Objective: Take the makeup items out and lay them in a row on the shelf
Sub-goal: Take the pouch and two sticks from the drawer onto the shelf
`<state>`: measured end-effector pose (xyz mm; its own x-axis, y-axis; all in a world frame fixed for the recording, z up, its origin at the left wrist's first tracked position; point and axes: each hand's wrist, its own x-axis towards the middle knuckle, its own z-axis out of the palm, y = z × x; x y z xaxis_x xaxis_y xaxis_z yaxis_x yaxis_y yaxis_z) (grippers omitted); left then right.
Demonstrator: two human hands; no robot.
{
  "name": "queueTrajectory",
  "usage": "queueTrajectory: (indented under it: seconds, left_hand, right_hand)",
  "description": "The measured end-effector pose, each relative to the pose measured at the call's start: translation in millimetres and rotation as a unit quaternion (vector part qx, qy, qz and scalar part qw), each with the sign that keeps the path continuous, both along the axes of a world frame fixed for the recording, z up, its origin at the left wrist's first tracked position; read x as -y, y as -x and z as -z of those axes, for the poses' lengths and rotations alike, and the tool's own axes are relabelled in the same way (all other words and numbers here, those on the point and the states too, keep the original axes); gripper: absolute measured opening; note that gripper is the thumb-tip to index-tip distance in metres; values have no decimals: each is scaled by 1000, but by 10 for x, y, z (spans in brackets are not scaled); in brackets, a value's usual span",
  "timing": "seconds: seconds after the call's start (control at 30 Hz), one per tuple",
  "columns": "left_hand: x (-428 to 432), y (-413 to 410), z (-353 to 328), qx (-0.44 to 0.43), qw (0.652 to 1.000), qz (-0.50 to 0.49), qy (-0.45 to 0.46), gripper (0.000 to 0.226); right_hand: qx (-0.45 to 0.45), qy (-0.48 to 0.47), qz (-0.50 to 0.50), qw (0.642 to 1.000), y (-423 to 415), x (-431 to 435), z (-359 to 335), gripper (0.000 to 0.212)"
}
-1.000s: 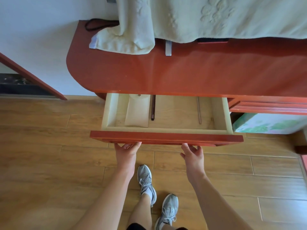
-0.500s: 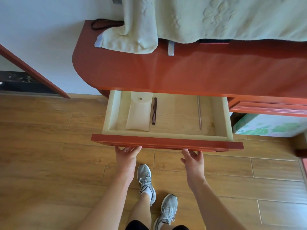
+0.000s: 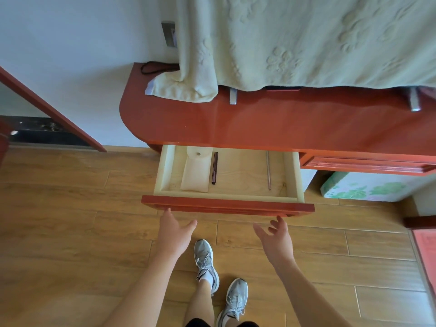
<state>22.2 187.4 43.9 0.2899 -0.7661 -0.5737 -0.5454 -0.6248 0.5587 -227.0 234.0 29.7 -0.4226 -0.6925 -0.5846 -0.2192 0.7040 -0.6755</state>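
Note:
A pale wooden drawer (image 3: 294, 175) with a red front stands pulled out from under the red shelf top (image 3: 259, 123). Inside lie a cream snap pouch (image 3: 196, 173) at the left, a dark brown pencil (image 3: 214, 168) right beside it, and a thin rose-coloured stick (image 3: 268, 170) further right. My left hand (image 3: 173, 230) hovers just below the drawer front, fingers relaxed and holding nothing. Below the right half of the drawer front, my right hand (image 3: 274, 234) is also empty, its fingers loosely spread.
A pale green towel (image 3: 283, 43) hangs over the back of the shelf and bunches at its left end. A black cord (image 3: 153, 67) lies in the shelf's far left corner. A floral box (image 3: 368, 187) sits under the right side. My feet stand on the wooden floor.
The drawer has slid further out, showing more of the pouch and pencil. Both hands have come off the underside of the drawer front and now hang free just below it.

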Motion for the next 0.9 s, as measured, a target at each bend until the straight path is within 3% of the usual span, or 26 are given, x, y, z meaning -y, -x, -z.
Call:
queueTrajectory:
  seconds: [0.17, 0.37, 0.9]
  left_hand:
    - [-79, -8, -454, 153, 972, 170, 62, 67]
    - [93, 72, -839, 212, 926, 270, 159, 51]
    - [1147, 34, -793, 199, 891, 363, 186, 55]
  right_hand:
    - [-151, 11, -155, 976, 174, -69, -532, 67]
    - [-268, 54, -259, 926, 223, 83, -976, 56]
    - [-322, 96, -331, 882, 23, 1335, -1102, 57]
